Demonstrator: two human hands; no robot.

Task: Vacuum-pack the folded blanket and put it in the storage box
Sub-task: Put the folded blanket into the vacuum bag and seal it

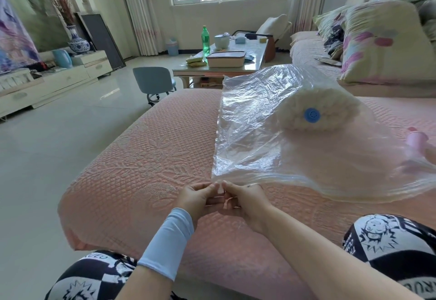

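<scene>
The left hand [198, 196] and the right hand [245, 199] pinch the near corner of the clear vacuum bag [254, 139], each grip closed on its edge; the bag lies on the pink sofa [146, 158]; the cream blanket [316, 104] sits inside, under the blue valve [312, 114]; a pink object [416, 140] at the right is blurred; the bag's right end is cut off.
</scene>
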